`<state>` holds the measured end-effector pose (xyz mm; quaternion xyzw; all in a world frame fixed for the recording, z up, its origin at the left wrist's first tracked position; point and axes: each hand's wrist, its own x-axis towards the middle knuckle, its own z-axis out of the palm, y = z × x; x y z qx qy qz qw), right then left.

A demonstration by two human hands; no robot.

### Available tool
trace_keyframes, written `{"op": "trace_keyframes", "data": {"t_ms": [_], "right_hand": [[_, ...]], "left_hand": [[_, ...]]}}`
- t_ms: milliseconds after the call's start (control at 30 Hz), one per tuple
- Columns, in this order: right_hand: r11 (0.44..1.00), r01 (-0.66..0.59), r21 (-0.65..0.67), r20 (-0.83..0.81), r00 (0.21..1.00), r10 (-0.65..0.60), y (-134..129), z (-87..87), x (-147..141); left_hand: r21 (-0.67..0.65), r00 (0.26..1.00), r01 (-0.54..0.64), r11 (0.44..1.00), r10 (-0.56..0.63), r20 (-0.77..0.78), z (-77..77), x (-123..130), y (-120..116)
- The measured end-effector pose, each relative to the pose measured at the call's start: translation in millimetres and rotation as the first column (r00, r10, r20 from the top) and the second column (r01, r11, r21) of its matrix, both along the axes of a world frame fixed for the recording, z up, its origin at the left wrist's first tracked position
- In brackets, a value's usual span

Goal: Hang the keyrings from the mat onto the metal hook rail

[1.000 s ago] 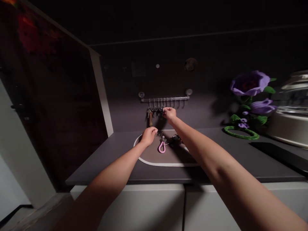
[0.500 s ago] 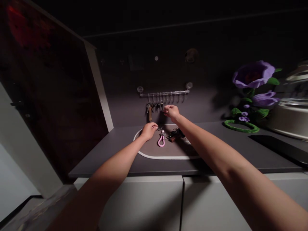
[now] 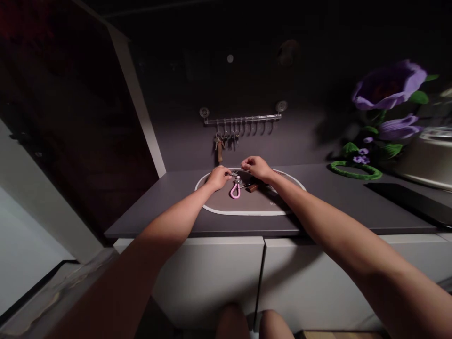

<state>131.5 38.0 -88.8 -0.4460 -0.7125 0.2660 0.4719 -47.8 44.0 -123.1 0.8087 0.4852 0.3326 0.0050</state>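
Observation:
My left hand point(image 3: 219, 177) is closed at the left of the oval mat point(image 3: 226, 208), its fingertips pinching something small by the keys beside the pink loop keychain point(image 3: 235, 190). Over the right part of the mat, my right hand point(image 3: 256, 167) is closed too, thumb and fingers together; what they hold, if anything, is too small to make out. A brown key holder point(image 3: 253, 187) lies below it, and the dark items there are partly covered by the hand. Several bunches of keys point(image 3: 226, 140) hang from the left hooks of the clear rail point(image 3: 243, 120).
Purple flowers point(image 3: 391, 89) with a green ring base point(image 3: 355, 170) stand at the right. Beside them are a black flat object point(image 3: 409, 202) and a large pale container point(image 3: 429, 160). White cabinet doors point(image 3: 212, 278) lie below the counter edge.
My right hand has come down from near the hanging keys to just above the mat. My left hand stays by the loop keychain. The view has tilted downward.

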Motion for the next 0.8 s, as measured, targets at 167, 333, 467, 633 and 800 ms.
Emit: {"op": "trace_keyframes", "data": {"t_ms": [167, 333, 467, 633, 800], "right_hand": [[0.991, 0.019, 0.135, 0.319, 0.946, -0.061, -3, -4.1, -4], [0.984, -0.020, 0.176, 0.483, 0.873, -0.069, -3, -7.3, -10], [0.979, -0.018, 0.205, 0.537, 0.838, -0.097, -2, -9.5, -10], [0.978, -0.014, 0.206, 0.579, 0.808, -0.111, -4, -7.6, -10], [0.978, -0.014, 0.207, 0.603, 0.789, -0.116, -7, -5.6, -9]], "left_hand": [[-0.005, 1.000, -0.030, 1.000, 0.030, 0.010, 0.2, 1, 0], [-0.003, 0.999, -0.042, 0.999, 0.042, -0.012, 0.6, 2, 0], [-0.001, 0.999, -0.047, 0.999, 0.047, 0.011, 1.4, 2, -1], [-0.002, 0.997, -0.029, 1.000, 0.029, 0.067, 4.3, 4, -5], [-0.007, 0.980, 0.002, 1.000, 0.000, 0.199, 8.1, 8, -10]]}}
